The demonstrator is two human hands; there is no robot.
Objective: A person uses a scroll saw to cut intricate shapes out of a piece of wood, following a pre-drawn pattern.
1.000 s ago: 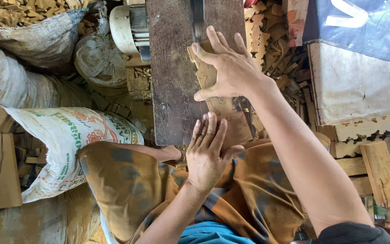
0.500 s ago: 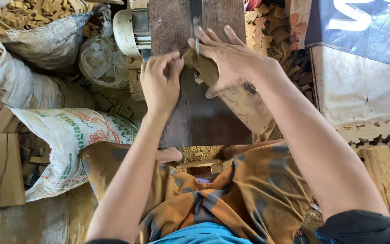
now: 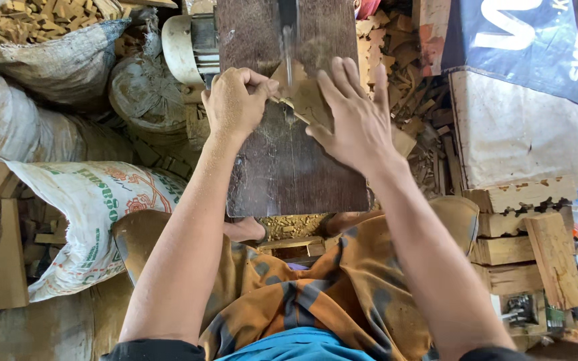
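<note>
Two hands work at a dark worktop (image 3: 289, 174), both on a thin wood piece (image 3: 309, 100) lying flat beside the blurred upright blade (image 3: 287, 40). Left hand (image 3: 235, 100) is curled, pinching the piece's near-left edge between thumb and fingers. Right hand (image 3: 356, 117) lies spread, fingers pressing its top, gripping nothing. Sacks (image 3: 88, 207) full of wood offcuts stand to the left, a motor (image 3: 192, 47) behind them, and carved wood blocks (image 3: 516, 227) stack up on the right.
</note>
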